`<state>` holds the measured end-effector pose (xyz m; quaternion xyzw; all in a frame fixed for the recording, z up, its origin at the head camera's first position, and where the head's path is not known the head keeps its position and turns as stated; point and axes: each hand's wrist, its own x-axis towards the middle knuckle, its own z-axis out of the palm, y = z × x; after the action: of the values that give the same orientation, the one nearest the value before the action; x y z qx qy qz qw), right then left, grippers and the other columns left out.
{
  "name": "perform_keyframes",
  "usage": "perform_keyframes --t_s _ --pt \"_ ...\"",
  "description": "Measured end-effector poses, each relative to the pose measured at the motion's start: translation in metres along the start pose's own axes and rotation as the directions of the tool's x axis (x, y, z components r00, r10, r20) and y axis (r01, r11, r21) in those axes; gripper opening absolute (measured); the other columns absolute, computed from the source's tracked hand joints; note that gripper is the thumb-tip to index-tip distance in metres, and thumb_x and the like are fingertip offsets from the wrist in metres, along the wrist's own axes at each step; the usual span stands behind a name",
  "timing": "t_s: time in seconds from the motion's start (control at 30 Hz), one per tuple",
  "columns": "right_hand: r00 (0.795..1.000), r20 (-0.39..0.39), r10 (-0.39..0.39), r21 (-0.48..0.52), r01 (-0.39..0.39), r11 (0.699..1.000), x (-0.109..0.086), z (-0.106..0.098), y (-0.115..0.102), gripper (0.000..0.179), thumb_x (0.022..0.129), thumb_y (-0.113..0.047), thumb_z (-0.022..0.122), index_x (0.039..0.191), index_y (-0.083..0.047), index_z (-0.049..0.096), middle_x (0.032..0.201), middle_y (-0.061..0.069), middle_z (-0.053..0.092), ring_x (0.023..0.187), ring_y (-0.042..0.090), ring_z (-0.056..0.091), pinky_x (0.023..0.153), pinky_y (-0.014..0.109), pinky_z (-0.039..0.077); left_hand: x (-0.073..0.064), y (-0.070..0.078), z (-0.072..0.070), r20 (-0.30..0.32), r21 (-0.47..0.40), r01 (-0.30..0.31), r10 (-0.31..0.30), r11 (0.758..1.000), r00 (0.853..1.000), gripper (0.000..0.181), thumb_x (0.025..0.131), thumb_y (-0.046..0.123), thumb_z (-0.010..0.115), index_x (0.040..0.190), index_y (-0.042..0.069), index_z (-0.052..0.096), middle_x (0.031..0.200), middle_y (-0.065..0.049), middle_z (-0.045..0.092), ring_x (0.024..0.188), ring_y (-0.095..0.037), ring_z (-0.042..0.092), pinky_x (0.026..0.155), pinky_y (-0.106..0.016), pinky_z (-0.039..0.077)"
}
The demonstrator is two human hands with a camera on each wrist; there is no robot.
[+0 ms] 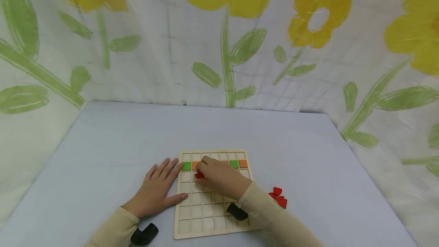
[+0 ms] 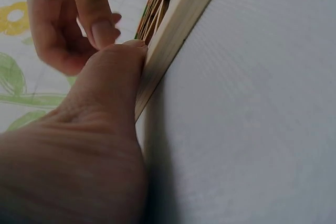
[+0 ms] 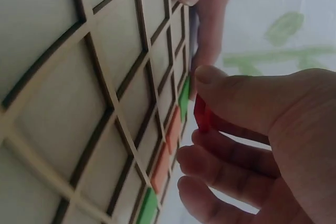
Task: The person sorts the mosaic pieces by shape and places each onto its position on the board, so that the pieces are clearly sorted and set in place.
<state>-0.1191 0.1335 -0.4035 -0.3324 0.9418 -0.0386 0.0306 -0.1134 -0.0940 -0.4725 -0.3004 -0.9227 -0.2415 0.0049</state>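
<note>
The right hand (image 1: 221, 176) held a small red piece (image 1: 199, 175) between the thumb and the fingers, near the centre of the head view; this narrow pinch probably left the lower part of the piece free, so that it could be set down neatly. The piece was over the wooden grid board (image 1: 196, 199), just below a row of green tiles (image 1: 186, 166) and orange tiles (image 1: 243, 164) lying in its upper cells. The left hand (image 1: 157, 188), spread wide and holding nothing in its grip, lay at the left edge of the board with the thumb over the rim, I think in order to keep it from sliding. At the lower right, other red pieces (image 1: 282, 202) lay together on the tabletop (image 1: 103, 144) beside the right sleeve (image 1: 274, 212), perhaps because this place was convenient for the right hand to reach.
</note>
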Motion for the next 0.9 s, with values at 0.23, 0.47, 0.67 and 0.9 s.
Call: perform_keyframes --t_s 0.23,0.47,0.67,0.9 --pt "0.993 -0.016 -0.121 -0.013 0.121 0.993 0.017 0.012 -0.002 0.021 0.094 -0.022 0.062 0.114 -0.019 0.059 0.105 -0.008 0.060 0.094 0.003 0.057 0.079 0.013 0.047 0.000 -0.002 0.005 -0.062 -0.008 -0.052 0.051 0.999 0.997 0.084 0.085 0.060 0.060 0.148 0.009 0.036 0.153 -0.016 0.032 0.141 -0.039 0.024 0.106 -0.061 0.015" --pt "0.971 -0.055 -0.232 -0.036 0.230 0.973 0.031 0.018 -0.003 0.017 0.095 -0.020 0.061 0.112 -0.022 0.059 0.105 -0.013 0.063 0.097 0.003 0.057 0.086 0.015 0.045 -0.001 -0.002 0.004 -0.018 -0.003 -0.031 0.031 1.000 0.999 0.083 0.087 0.059 0.058 0.149 0.010 0.034 0.155 -0.014 0.030 0.143 -0.037 0.022 0.109 -0.060 0.013" --pt "0.976 -0.080 -0.202 -0.040 0.199 0.979 0.032 0.017 -0.003 0.029 0.093 -0.019 0.064 0.121 -0.020 0.059 0.113 -0.009 0.061 0.105 0.004 0.058 0.091 0.015 0.045 -0.001 -0.001 0.001 -0.013 -0.002 -0.018 0.018 1.000 1.000 0.083 0.087 0.059 0.058 0.149 0.011 0.034 0.155 -0.013 0.029 0.143 -0.036 0.021 0.109 -0.060 0.014" --pt "0.987 -0.093 -0.130 -0.079 0.123 0.989 0.029 0.018 -0.002 0.012 0.093 -0.024 0.064 0.105 -0.022 0.066 0.100 -0.010 0.061 0.093 0.005 0.058 0.079 0.014 0.048 -0.001 -0.001 0.002 -0.012 0.012 -0.014 0.014 1.000 1.000 0.084 0.086 0.059 0.058 0.149 0.010 0.033 0.155 -0.013 0.030 0.143 -0.036 0.022 0.110 -0.060 0.014"
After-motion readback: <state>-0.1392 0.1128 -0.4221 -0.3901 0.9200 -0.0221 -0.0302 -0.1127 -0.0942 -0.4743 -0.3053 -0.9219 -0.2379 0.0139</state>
